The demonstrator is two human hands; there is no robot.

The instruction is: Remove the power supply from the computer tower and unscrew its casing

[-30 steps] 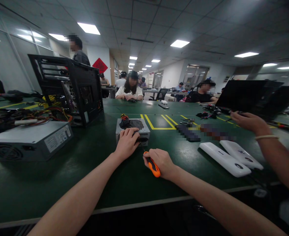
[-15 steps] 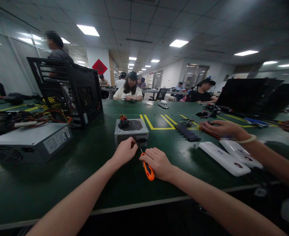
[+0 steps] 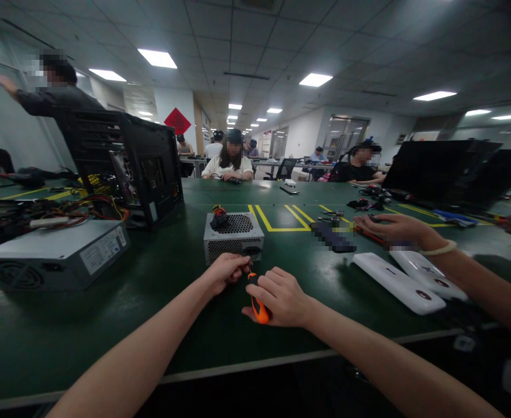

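My right hand (image 3: 281, 299) is wrapped round the orange-and-black handle of a screwdriver (image 3: 260, 309), whose thin shaft points away from me. At its tip, the thumb and fingers of my left hand (image 3: 228, 271) are pinched together; whatever they hold is too small to make out. Just beyond both hands a silver power supply unit (image 3: 233, 234) sits on the green table (image 3: 185, 337). Its perforated face and black socket are turned toward me, and a bundle of coloured wires with a black connector (image 3: 220, 218) lies on top.
On the left are another power supply (image 3: 50, 249) and a black computer case (image 3: 124, 162). Two white power banks (image 3: 397, 281) and a dark phone-like slab (image 3: 333, 237) lie to the right, near a co-worker's hand (image 3: 405, 231). Another person (image 3: 231, 159) sits opposite.
My left hand has drawn back a little from the power supply, toward the screwdriver tip. My right hand's grip has shifted on the handle. A standing person at the left has moved farther left.
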